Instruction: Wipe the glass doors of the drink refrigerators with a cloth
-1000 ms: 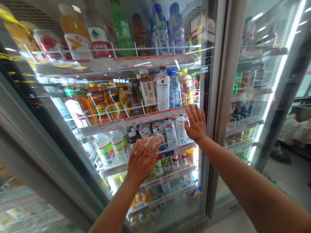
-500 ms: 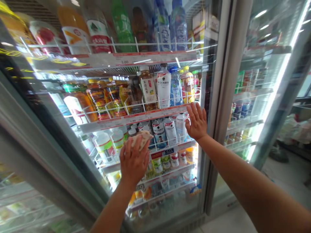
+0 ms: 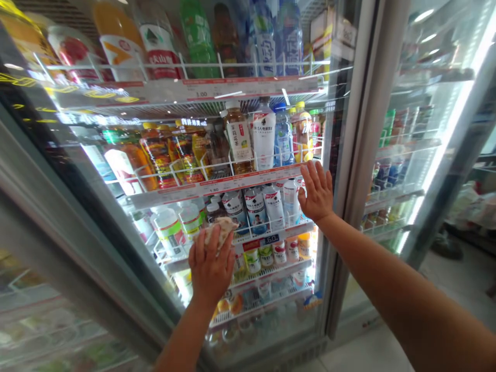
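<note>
A crumpled, pale cloth (image 3: 221, 231) is under the fingers of my left hand (image 3: 211, 268), which presses it against the glass door (image 3: 267, 323) of a drinks fridge. My right hand (image 3: 318, 194) lies flat on the same glass near the door's right side, with its fingers spread and nothing held. Behind the glass, clear bottles with white labels (image 3: 254, 209) stand on a shelf between the two hands. Part of the cloth is hidden by my left fingers.
Shelves behind the glass carry a tea bottle (image 3: 238, 134), a green bottle (image 3: 197, 39) and small cups (image 3: 252, 261). A metal door frame (image 3: 354, 155) runs along the right. Another lit fridge (image 3: 411, 150) stands beyond it, above a pale tiled floor (image 3: 364, 356).
My left hand and the cloth have slid slightly down and to the left over the glass. My right hand keeps its place on the door. The view has shifted a little.
</note>
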Demonstrator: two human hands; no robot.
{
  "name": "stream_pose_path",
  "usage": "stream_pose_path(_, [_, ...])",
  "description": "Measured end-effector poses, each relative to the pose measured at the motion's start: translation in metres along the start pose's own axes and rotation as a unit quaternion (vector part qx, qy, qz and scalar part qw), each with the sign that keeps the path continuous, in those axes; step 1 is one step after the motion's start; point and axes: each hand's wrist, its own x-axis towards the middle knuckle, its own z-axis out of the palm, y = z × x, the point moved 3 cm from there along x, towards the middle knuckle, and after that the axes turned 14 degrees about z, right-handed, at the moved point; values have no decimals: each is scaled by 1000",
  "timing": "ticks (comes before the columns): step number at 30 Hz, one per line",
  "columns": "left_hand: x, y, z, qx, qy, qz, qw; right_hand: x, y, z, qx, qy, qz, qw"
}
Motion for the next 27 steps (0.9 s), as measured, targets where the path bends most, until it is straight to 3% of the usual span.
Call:
stream_pose_path(2, [-2,6,2,-23,5,-12,1000,0,1,1,-1,-10,5,1000])
stream_pose_path(7, [-1,29,9,-113,-35,60,991,0,0,0,7,-3,1,1000])
stream_pose_path(11, [23,13,-2,-71,15,5,997,0,0,-1,12,3,-1,1000])
stream_pose_path(14, [30,15,-1,-59,21,-7,998,0,0,0,16,2,-4,1000])
stream_pose_path(20, [35,33,11,-103,-14,79,991,0,0,0,26,-1,0,1000])
stream_pose_path(24, [63,16,-1,-65,36,18,997,0,0,0,24,-1,0,1000])
stream_pose_path(27, [70,23,2,-57,41,-2,998,-1,0,1,19,-3,1,1000])
